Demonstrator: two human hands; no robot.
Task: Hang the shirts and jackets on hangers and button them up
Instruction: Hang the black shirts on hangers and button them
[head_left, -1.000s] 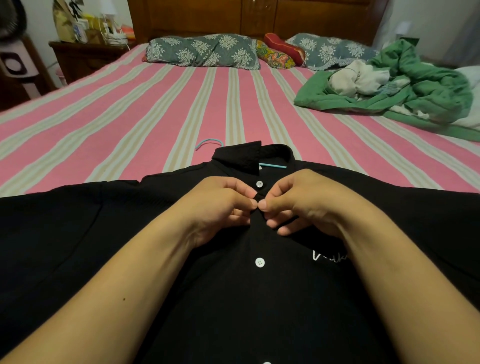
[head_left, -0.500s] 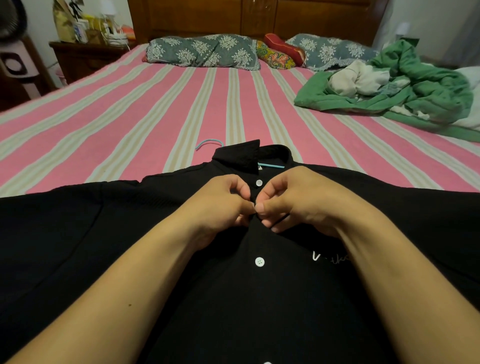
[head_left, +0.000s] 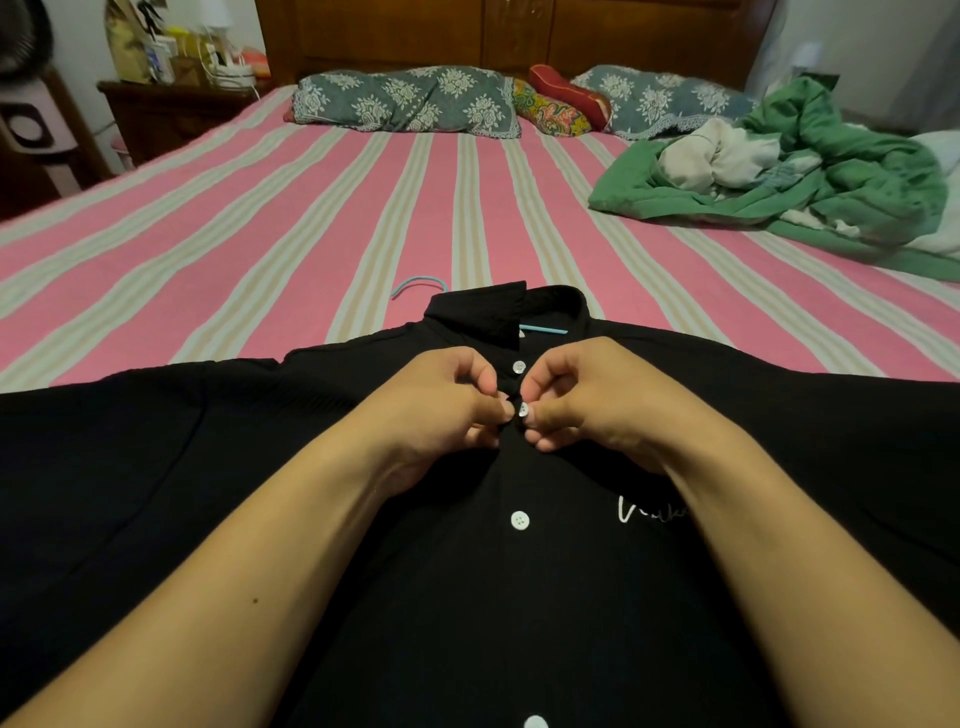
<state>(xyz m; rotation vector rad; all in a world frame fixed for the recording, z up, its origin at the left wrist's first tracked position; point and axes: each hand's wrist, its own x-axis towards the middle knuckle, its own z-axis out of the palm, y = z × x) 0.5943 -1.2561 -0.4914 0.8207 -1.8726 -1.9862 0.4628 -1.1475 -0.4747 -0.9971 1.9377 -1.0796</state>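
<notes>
One black shirt (head_left: 363, 519) with four white buttons (head_left: 520, 520) showing, two hands (head_left: 441, 405), one blue hanger (head_left: 418, 283), two floral pillows (head_left: 410, 101), two small cushions (head_left: 553, 111) and one green blanket (head_left: 857, 176) on one striped bed (head_left: 260, 218).

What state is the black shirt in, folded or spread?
Spread: the black shirt lies flat, front up, across the striped bed, collar toward the pillows.

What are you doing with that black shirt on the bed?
A person is buttoning a black shirt laid flat on the pink striped bed. The left hand and right hand pinch the placket around the second white button. The blue hanger pokes out past the collar. A green jacket lies crumpled farther back.
</notes>
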